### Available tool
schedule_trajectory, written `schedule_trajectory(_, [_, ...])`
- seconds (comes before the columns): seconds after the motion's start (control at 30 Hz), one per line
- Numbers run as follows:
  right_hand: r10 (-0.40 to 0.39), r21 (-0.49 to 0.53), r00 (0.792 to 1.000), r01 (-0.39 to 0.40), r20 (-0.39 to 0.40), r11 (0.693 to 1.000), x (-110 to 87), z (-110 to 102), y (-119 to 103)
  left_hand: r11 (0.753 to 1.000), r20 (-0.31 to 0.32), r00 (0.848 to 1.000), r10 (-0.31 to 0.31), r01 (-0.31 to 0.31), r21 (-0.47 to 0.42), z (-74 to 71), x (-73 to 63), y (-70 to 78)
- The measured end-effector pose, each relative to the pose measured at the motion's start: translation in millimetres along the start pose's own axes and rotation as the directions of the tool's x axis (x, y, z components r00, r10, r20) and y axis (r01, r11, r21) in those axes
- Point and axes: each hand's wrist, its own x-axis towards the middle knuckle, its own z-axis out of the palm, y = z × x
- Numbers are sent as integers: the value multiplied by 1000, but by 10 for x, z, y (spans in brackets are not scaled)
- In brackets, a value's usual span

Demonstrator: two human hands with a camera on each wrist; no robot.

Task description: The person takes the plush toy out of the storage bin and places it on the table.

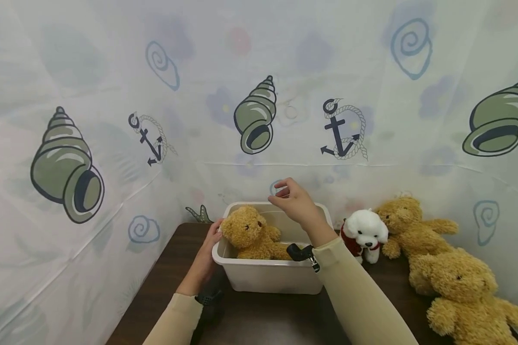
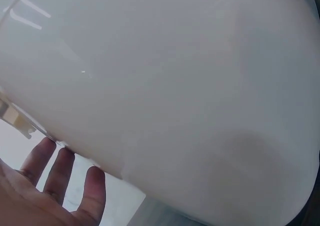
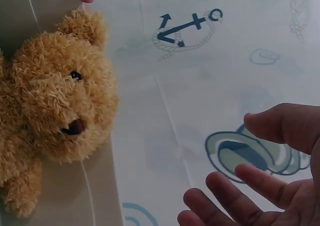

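A white plastic bin (image 1: 269, 278) stands on the dark table, with a curly tan teddy bear (image 1: 247, 230) leaning in its left half. In the right wrist view the same bear (image 3: 65, 96) shows its head, dark eye and nose. My left hand (image 1: 208, 254) rests against the bin's left end, and the left wrist view has its fingertips touching the edge of the white wall (image 2: 190, 96). Above the back of the bin, my right hand (image 1: 294, 200) is raised with fingers relaxed and thumb apart, holding nothing. My right forearm hides part of the bin's right end.
Right of the bin sits a white plush dog (image 1: 366, 230) in red. Beside it two more tan teddy bears (image 1: 464, 287) lie along the right of the dark wooden table (image 1: 267, 318). A printed cloth curtain (image 1: 198, 120) hangs behind and at both sides.
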Motion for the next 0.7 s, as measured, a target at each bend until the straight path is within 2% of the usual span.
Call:
schedule_trajectory(0.23, [57,-12,998,-57,28,998,251,273,38,1000,9,1000,5,-5,-1,-3,-8,-8])
schedule_trajectory(0.4, [104,-22,989,-102,101,995,412,438,71,1000,-12,1000,-5,5,-2,-4,3,0])
schedule_trajectory(0.53, [141,-5,981,-141,132,990,459,495,141,1000,3,1000,-6,6,6,8,2,-9])
schedule_trajectory(0.7, [130,16,968,-137,213,991,471,518,266,1000,4,1000,-5,5,1,18,-9,-4])
